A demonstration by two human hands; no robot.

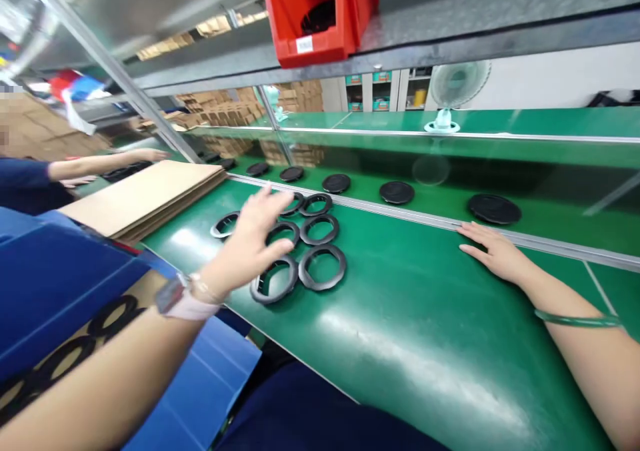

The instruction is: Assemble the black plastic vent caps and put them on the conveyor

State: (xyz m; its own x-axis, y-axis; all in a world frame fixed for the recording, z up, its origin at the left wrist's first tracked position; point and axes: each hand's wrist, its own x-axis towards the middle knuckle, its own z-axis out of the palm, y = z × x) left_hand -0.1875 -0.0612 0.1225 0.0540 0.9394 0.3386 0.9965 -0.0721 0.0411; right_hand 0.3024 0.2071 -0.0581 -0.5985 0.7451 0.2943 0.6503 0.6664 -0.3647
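Note:
My left hand [255,238] reaches over a group of black plastic rings [323,268], its fingers apart and nothing visible in its grasp. It hides parts of the rings beneath; whether it touches any I cannot tell. Several rings lie flat in loose rows on the green work table [400,304]. My right hand [493,251] rests with outstretched fingers near the metal rail [425,219] at the table's far side. Just beyond its fingertips, a black round disc [494,208] lies on the green belt. More black discs [397,192] are spaced along that strip.
Stacked cardboard sheets [145,194] lie at the table's left end, beside a co-worker's outstretched arm [100,166]. A blue box [75,324] at lower left holds more black rings. Overhead, a red bin [320,21] sits on a metal shelf. A fan [450,94] stands behind.

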